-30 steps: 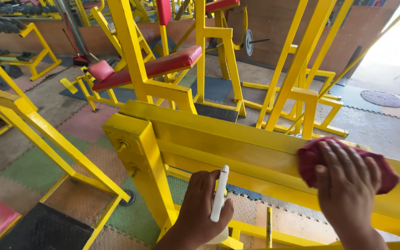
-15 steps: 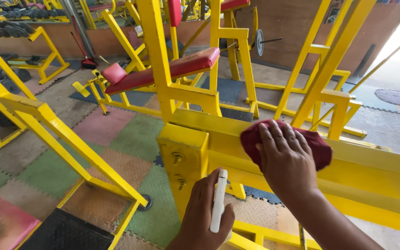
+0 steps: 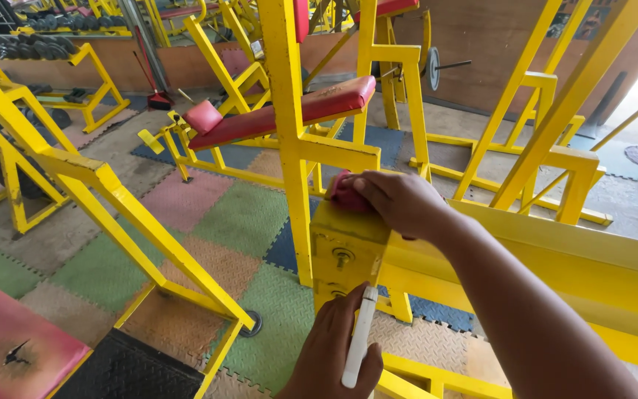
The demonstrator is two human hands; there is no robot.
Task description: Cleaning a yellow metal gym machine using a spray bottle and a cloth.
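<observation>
Cloth on the beam end, spray bottle held below

Fingers first: your right hand (image 3: 400, 201) is curled down over a crumpled dark red cloth (image 3: 342, 192), the fingers bent and close together, pressing it onto the top of the near end of the long yellow painted steel beam (image 3: 555, 258). Only a small part of the cloth shows past your knuckles, at the end corner of the beam, just beside the upright yellow post (image 3: 293, 140) that rises behind it. Your forearm runs along the beam's top edge towards the lower right of the view.

Your left hand (image 3: 334, 355) sits lower, at the bottom edge of the view, wrapped in a narrow grip around a slim white plastic spray bottle (image 3: 359, 336). The bottle's long axis stands nearly upright, leaning slightly right at the top, and its upper end points up at the bolted end face of the beam (image 3: 342, 258), just under the lower bolt. Whether it touches the metal, you cannot tell from here.

Beyond the beam stands a yellow-framed bench with a red padded seat (image 3: 289, 114), and the floor is laid with coloured rubber tiles (image 3: 238, 214) in green, pink and blue.
</observation>
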